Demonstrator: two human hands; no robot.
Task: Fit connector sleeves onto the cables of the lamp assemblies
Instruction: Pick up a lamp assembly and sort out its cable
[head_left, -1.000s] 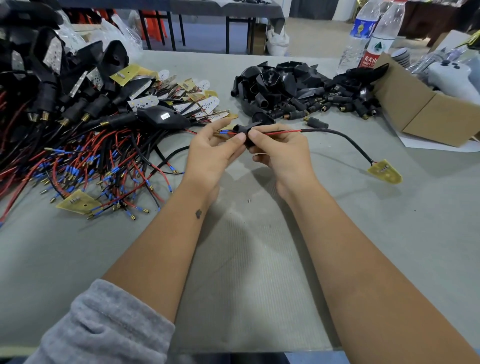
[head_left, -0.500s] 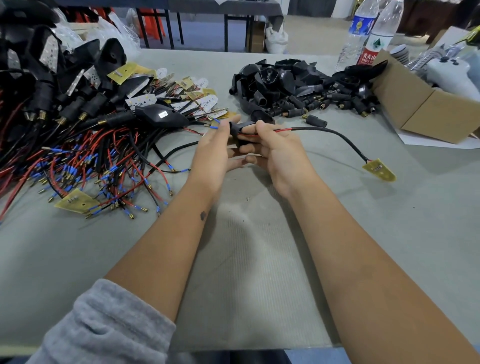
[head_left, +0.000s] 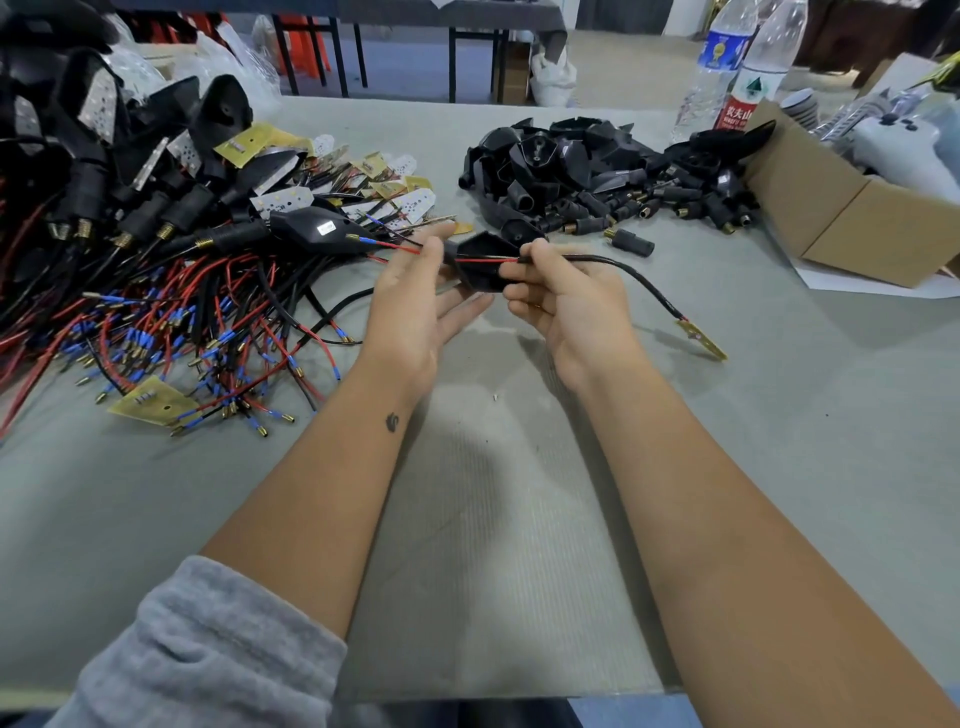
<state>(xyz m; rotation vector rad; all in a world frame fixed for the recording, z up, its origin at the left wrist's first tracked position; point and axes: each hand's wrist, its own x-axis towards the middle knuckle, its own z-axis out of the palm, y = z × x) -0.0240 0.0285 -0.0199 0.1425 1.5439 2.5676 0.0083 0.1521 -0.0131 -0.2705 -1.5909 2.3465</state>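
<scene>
A grey sleeve (head_left: 197, 649) is covering the left upper forearm at the near edge, and both bare forearms are reaching forward over the grey table (head_left: 779, 441), converging toward its middle.

The left hand (head_left: 415, 306) is turning palm-up, its lower fingers lying loosely extended while the thumb and forefinger are pinching the thin red and black wires (head_left: 400, 247) where they are coming out of the black housing (head_left: 480, 260). The right hand (head_left: 566, 306) is curling its fingers inward, gripping the housing's right end together with the black cable (head_left: 631, 273) at the point where it is entering. The housing is sitting between the two hands, raised above the table. The cable is arcing right and down, ending in a small yellow circuit board (head_left: 704, 340) that appears to be touching the table.

To the left, a heap of wired assemblies (head_left: 156, 291) with red, black and blue-tipped leads is spreading across the table. Beyond the hands, a pile of black connector sleeves and shells (head_left: 597, 176) is lying near a cardboard box (head_left: 852, 218). Two water bottles (head_left: 737, 78) are standing behind it.
</scene>
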